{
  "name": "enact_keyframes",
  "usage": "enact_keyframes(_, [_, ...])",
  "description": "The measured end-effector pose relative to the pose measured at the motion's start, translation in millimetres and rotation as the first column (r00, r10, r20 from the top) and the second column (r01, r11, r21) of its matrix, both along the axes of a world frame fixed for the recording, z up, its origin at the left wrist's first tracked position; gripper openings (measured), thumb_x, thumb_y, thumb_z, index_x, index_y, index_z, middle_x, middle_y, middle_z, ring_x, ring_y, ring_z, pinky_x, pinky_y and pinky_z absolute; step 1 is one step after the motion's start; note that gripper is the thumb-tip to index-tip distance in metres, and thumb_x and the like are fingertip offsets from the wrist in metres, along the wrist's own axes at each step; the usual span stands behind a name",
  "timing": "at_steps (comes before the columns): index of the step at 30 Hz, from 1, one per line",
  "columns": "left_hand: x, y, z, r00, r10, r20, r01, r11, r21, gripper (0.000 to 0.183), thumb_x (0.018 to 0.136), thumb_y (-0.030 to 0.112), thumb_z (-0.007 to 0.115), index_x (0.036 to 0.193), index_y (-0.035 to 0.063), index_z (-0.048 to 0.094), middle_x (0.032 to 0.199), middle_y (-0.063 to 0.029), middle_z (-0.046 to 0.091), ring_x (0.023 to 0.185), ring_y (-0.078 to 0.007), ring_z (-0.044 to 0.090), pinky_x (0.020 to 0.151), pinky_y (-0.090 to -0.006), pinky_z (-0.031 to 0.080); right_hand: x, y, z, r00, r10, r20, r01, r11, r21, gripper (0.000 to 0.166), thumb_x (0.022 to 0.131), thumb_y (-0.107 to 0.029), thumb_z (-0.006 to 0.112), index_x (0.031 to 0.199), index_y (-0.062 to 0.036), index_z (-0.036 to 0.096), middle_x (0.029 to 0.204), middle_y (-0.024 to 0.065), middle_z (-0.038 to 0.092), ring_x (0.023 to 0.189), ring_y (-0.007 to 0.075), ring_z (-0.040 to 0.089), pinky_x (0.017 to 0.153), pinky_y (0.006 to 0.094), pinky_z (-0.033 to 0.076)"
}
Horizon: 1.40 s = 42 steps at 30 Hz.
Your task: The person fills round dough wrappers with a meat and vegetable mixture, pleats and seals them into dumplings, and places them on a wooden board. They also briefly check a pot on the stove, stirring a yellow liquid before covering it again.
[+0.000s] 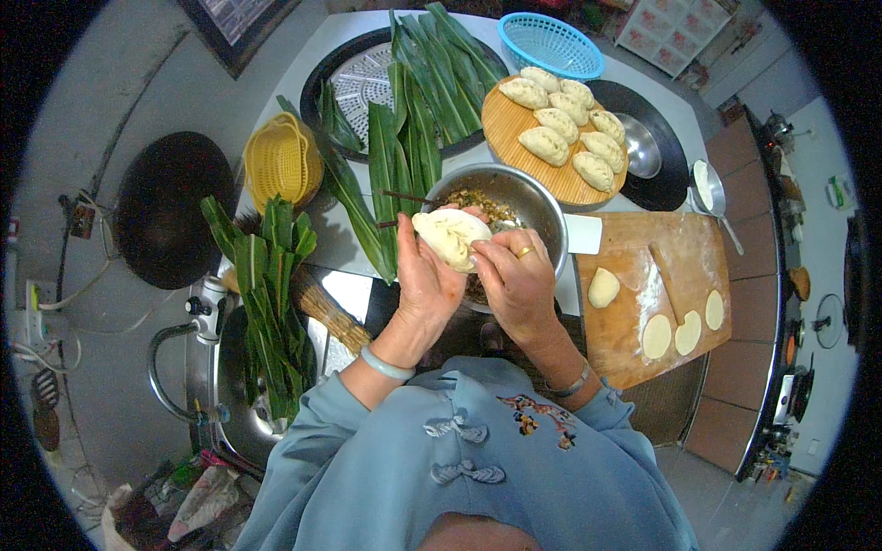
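On the open palm of my left hand lies a pale dough dumpling with a pleated edge. The thumb and fingers of my right hand pinch its right edge. Both hands are over the near rim of a steel bowl, which holds chopped filling. A pair of dark chopsticks pokes out left of the bowl. Behind it, several finished dumplings sit on a round slatted wooden board. At the right a wooden cutting board carries a rolling pin, flat dough rounds and a thicker dough piece.
Long green leaves lie across a perforated steamer tray. More leaves stand over the sink by a faucet and a straw brush. Around the table are yellow baskets, a blue basket and a ladle of flour.
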<state>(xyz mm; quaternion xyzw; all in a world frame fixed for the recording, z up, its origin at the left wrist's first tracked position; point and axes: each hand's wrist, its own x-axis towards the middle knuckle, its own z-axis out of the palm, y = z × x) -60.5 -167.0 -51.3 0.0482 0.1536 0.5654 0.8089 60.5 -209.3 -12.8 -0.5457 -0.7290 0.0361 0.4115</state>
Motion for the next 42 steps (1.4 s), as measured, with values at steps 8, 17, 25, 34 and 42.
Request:
enact_keyframes(8, [-5,0,-6,0.999,-0.019,0.027,0.019,1.0,-0.013,0.069,0.099,0.057,0.017,0.119,0.0002,0.052,0.121,-0.0227,0.058,0.116,-0.0354,0.053,0.106,-0.0444,0.037,-5,4,2,0.995,-0.001,0.1,0.002,1.0,-0.011,0.014,0.074,-0.011,0.069,0.086,-0.0055,0.065,0.087,0.0086,0.056,0.085,0.029,0.056,0.075,0.0403,0.046])
enact_keyframes(17, [-12,6,-5,1.0,0.01,-0.017,-0.013,0.984,-0.177,0.069,0.099,0.056,0.018,0.123,-0.0012,0.05,0.126,-0.0233,0.055,0.12,-0.036,0.051,0.108,-0.0441,0.035,3,13,9,0.989,0.144,-0.023,-0.146,0.981,-0.127,0.022,0.082,-0.006,0.06,0.103,0.0006,0.062,0.103,0.017,0.059,0.099,0.033,0.057,0.087,0.0417,0.047])
enact_keyframes(25, [-12,5,4,0.998,-0.065,0.024,0.068,0.98,-0.189,0.071,0.098,0.058,0.021,0.128,-0.0011,0.047,0.129,-0.018,0.055,0.121,-0.0311,0.052,0.108,-0.0429,0.036,5,5,-7,0.971,0.122,-0.207,-0.174,0.951,-0.257,0.075,0.075,-0.021,0.073,0.136,0.0053,0.039,0.139,0.0249,0.043,0.13,0.036,0.042,0.109,0.0414,0.032])
enact_keyframes(34, [-12,14,-5,0.948,-0.235,-0.216,0.248,0.968,0.033,0.066,0.1,0.051,0.026,0.133,-0.0044,0.042,0.133,-0.0176,0.052,0.122,-0.0292,0.051,0.107,-0.0416,0.037,11,5,-33,0.781,-0.078,-0.62,-0.186,0.918,-0.35,0.072,0.072,-0.012,0.078,0.133,0.0031,0.042,0.123,0.0189,0.056,0.114,0.0262,0.056,0.098,0.0363,0.044])
enact_keyframes(42, [50,2,-12,0.847,-0.227,-0.481,0.224,0.973,-0.064,0.051,0.103,0.039,0.031,0.127,-0.0023,0.049,0.126,-0.0149,0.055,0.117,-0.0259,0.052,0.102,-0.0392,0.041,53,-2,-56,0.758,-0.049,-0.651,-0.175,0.946,-0.275,0.068,0.075,-0.017,0.078,0.133,-0.0006,0.045,0.122,0.0144,0.058,0.112,0.0234,0.057,0.097,0.0358,0.044])
